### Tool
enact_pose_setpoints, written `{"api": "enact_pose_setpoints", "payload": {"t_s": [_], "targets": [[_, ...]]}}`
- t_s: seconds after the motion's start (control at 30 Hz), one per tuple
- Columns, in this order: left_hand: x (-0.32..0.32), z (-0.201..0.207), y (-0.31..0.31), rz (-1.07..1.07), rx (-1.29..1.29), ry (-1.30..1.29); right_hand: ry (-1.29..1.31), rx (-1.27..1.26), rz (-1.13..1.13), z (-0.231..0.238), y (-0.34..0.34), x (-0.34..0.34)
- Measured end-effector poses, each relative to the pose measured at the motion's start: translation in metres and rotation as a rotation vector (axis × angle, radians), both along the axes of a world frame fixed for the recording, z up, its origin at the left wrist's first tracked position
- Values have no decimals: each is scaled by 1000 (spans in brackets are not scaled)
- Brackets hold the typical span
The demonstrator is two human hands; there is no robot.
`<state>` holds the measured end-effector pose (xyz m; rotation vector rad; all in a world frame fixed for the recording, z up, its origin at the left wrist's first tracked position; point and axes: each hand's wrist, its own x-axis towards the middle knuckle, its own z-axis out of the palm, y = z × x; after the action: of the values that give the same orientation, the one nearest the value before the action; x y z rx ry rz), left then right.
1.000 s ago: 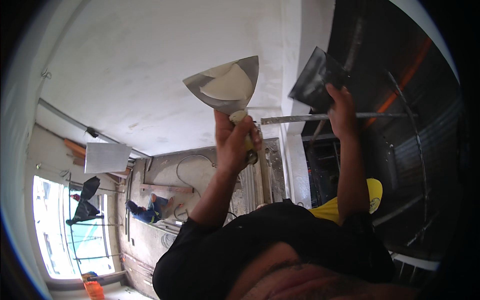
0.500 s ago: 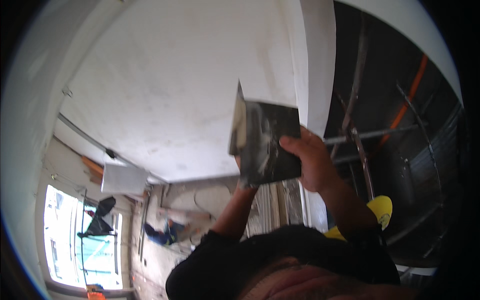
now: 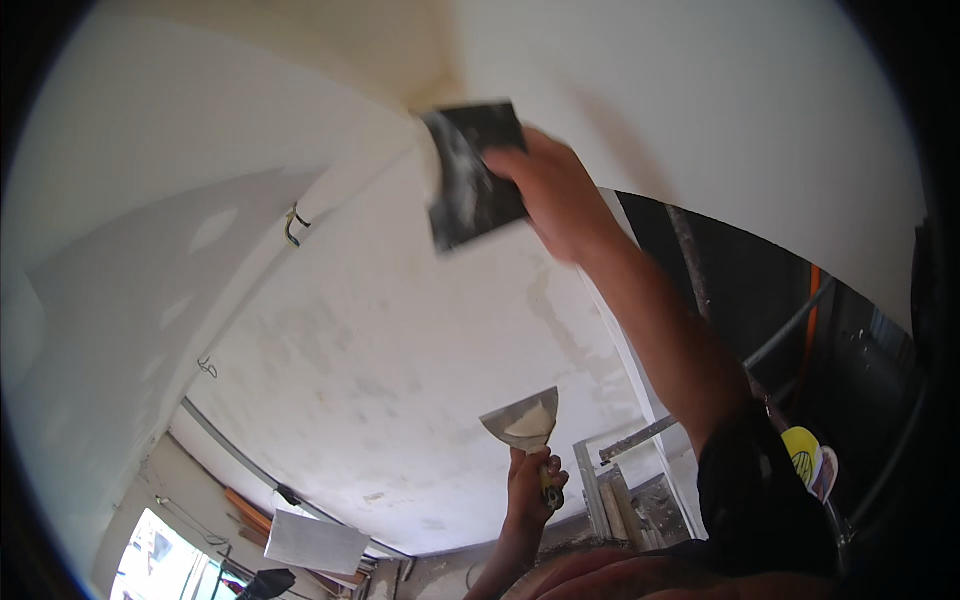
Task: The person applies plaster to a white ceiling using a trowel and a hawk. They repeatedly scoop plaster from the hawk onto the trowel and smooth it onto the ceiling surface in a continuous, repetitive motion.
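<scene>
Raised high, my right hand (image 3: 560, 190) is closed around a dark rectangular filling blade (image 3: 468, 205) smeared with pale filler. Its left edge is at or very near the white ceiling and wall surface; blur hides whether they touch. Lower down, my left hand (image 3: 526, 492) grips the handle of a putty knife (image 3: 505, 422), its wide metal blade pointing up. A lump of cream filler (image 3: 533, 422) sits on that blade. The two tools are well apart.
A white wall (image 3: 400, 370) with patchy marks spans the middle. Wires (image 3: 293, 226) stick out near its upper left edge. Metal poles (image 3: 690, 255) stand in the dark opening at right, near something yellow (image 3: 800, 452). A bright window (image 3: 155, 560) is at lower left.
My right hand has lifted the dark blade up and away from the putty knife. My left hand is lower, its putty knife now plainly seen. The view has tilted upward.
</scene>
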<state>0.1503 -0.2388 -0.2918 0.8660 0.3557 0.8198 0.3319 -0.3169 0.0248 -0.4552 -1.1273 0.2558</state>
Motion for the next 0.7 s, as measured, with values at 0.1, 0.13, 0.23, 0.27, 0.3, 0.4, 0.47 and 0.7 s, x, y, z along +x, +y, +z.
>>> {"api": "enact_pose_setpoints", "payload": {"t_s": [0.1,0.13,0.23,0.27,0.3,0.4,0.47,0.7], "targets": [[-13,-18,9,-155,-137,-86,-120,73,-240,83,2,-11],[-13,-23,10,-190,-192,-114,-55,109,-229,104,6,-15],[-16,-24,1,-196,-211,-107,-143,56,-287,169,28,-4],[-17,-26,-1,-191,-225,-115,-154,95,-266,178,38,-8],[-16,-22,-1,-184,-221,-97,-178,145,-266,196,45,-2],[-20,-16,0,-145,-242,-88,-285,115,-404,240,68,0],[-19,-18,6,-136,-274,-104,-302,98,-484,253,73,1],[-22,-20,12,-168,-294,-179,-444,72,-664,270,88,-11]]}}
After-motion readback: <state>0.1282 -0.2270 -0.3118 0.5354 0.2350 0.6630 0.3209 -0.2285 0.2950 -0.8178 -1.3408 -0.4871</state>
